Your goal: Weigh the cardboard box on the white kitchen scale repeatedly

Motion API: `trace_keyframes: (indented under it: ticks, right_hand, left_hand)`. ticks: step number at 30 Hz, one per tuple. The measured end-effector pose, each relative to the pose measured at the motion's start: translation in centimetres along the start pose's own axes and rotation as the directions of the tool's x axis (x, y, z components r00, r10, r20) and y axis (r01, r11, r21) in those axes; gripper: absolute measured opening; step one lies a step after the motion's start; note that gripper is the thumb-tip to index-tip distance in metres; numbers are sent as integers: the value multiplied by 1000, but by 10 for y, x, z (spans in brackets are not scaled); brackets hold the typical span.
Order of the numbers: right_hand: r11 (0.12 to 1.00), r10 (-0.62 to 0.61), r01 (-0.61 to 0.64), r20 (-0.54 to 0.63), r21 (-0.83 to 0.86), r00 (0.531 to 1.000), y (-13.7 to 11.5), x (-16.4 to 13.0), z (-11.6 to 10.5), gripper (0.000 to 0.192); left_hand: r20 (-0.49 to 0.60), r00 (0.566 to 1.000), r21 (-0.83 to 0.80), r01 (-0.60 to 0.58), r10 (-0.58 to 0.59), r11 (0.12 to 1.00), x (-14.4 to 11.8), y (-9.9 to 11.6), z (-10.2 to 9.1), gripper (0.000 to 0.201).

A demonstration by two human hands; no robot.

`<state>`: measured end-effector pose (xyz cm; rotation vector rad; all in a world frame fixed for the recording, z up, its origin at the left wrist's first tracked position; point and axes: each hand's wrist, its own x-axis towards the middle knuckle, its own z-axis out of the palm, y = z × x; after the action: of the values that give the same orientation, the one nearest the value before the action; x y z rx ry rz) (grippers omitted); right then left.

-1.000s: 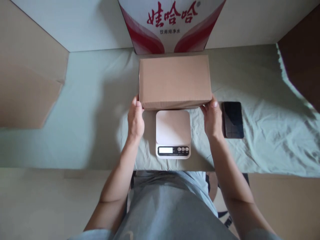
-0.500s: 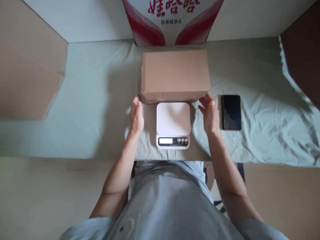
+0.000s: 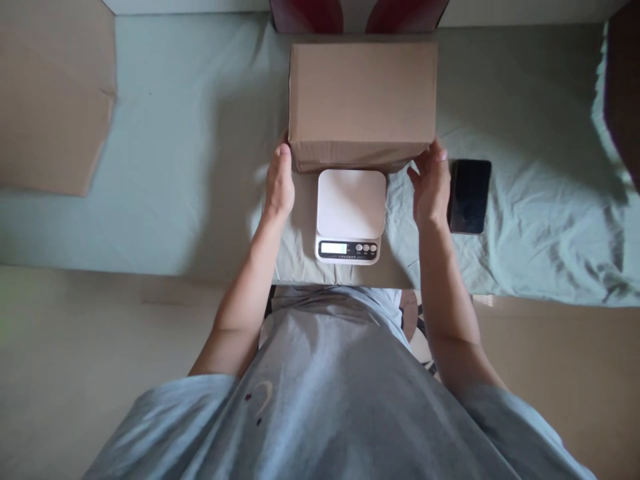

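A closed brown cardboard box (image 3: 363,93) stands between my hands, just behind a white kitchen scale (image 3: 351,203). My left hand (image 3: 281,180) presses against the box's left side near the front corner, thumb up, the other fingers mostly hidden. At the right front corner, my right hand (image 3: 432,183) grips the box, its fingers partly curled and some tucked behind the edge. The scale's platform bears nothing, and its small display is lit, though I cannot read it. Whether the box touches the cloth beneath is hard to make out.
A black phone (image 3: 470,197) lies right of my right hand on the green cloth (image 3: 165,147). Behind the box stands a red and white carton (image 3: 310,15). Brown cardboard (image 3: 50,100) is at the left, a dark brown panel (image 3: 623,93) at the right.
My hands have moved in and forward onto the box's sides. The box looks slightly larger. The whole view has tipped downward, so the table sits higher in the picture.
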<state>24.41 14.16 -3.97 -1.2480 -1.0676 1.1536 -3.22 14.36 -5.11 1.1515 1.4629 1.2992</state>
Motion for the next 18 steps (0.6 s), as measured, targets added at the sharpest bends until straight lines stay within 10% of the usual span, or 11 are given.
trace_keyframes:
  ticks: [7,18]
  right_hand:
    - [995,-90,91,10,-44,996,-27,0,7,60]
    - [996,-91,90,-6,-19,996,-67,-101,1,54]
  left_hand:
    - [10,1000,-70,-20,21,997,-9,35,5,63]
    - [10,999,-73,-35,36,997,-105,63,-23,51]
